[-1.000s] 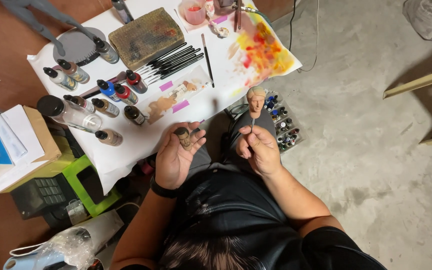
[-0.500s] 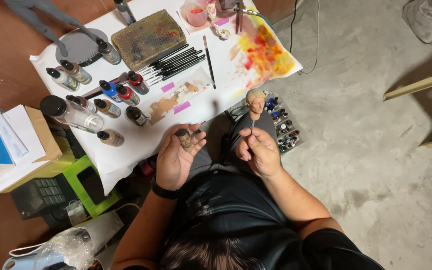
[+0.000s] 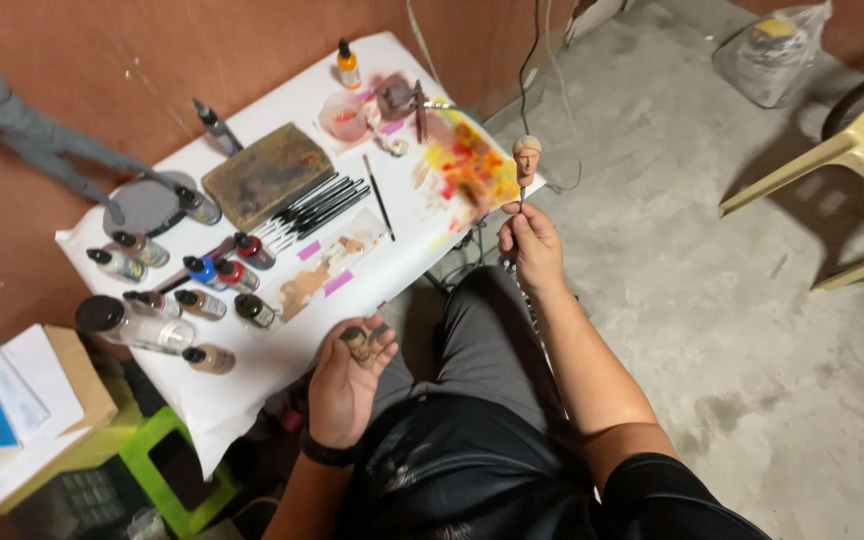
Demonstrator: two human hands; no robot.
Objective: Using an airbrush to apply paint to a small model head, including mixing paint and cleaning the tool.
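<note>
My left hand (image 3: 344,385) lies palm up over my lap, fingers loosely curled around a small paint bottle (image 3: 357,343) that rests in the palm. Just beyond it is the near edge of the white paper sheet (image 3: 252,375) that covers the low table. On the left part of that sheet lie more small paint bottles (image 3: 207,300) with black, red and blue caps, and a clear bottle with a black cap (image 3: 132,325) lies on its side near the left edge. Further right my right hand (image 3: 532,245) is raised past the right edge of the sheet, fingers pinched tight on a thin stick that carries a small painted figure head (image 3: 526,158) above my knuckles. Farther on, a row of black brushes (image 3: 314,207) lies beside a brown stained pad (image 3: 267,176). Beyond them are bright paint smears (image 3: 470,168) and a pink cup (image 3: 342,117). At the far left a grey figure (image 3: 27,135) stands on a round base.
</note>
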